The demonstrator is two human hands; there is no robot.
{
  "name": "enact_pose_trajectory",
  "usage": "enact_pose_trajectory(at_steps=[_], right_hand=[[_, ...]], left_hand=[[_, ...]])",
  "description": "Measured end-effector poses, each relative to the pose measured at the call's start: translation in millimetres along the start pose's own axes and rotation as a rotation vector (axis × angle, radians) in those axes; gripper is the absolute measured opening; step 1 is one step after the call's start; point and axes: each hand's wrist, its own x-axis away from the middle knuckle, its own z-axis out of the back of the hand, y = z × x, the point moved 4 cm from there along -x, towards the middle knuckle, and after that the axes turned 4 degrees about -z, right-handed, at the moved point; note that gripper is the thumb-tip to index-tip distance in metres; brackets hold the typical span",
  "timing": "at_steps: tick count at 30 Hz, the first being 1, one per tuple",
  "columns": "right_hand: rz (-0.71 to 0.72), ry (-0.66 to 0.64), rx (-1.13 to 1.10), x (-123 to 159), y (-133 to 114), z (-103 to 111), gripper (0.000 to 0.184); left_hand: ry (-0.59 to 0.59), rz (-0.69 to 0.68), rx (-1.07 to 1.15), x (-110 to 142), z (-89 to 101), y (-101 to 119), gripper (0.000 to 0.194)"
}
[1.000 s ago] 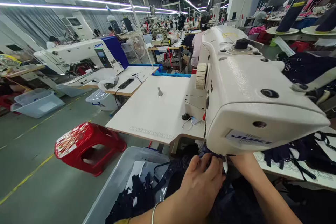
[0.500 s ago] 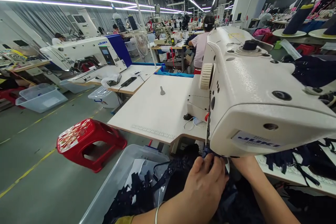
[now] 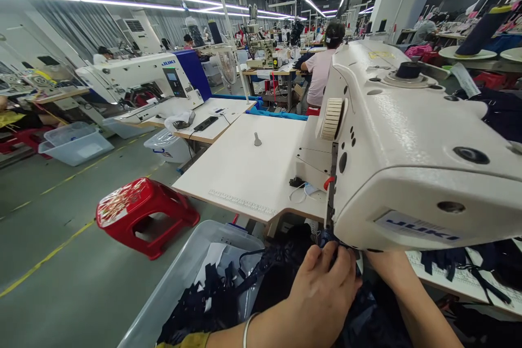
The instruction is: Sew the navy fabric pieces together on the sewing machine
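A white JUKI sewing machine [image 3: 408,141] fills the right half of the view, its head pointing toward me. Under its front end lies dark navy fabric [image 3: 367,310]. My left hand [image 3: 322,288] rests on that fabric with fingers curled and pinching it just below the machine head. My right hand [image 3: 385,266] reaches under the head from the right; its fingers are hidden behind the machine. A silver bangle sits on my left wrist.
A clear plastic bin [image 3: 183,288] with dark lace pieces stands at my lower left. A red stool [image 3: 142,215] sits on the grey floor. The white table [image 3: 244,168] extends left of the machine. Other machines and seated workers fill the background.
The view has shifted slightly, moving everything a little right and down. Both hands stay at the fabric under the machine head with barely any movement.
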Motion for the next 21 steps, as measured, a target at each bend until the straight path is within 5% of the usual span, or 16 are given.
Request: enact_pose_trajectory(at_steps=[21], right_hand=[[0.027,0.02,-0.026,0.1,-6.0,4.0,0.027]], left_hand=[[-0.083,-0.011,0.152,6.9,1.0,-6.7,0.047]])
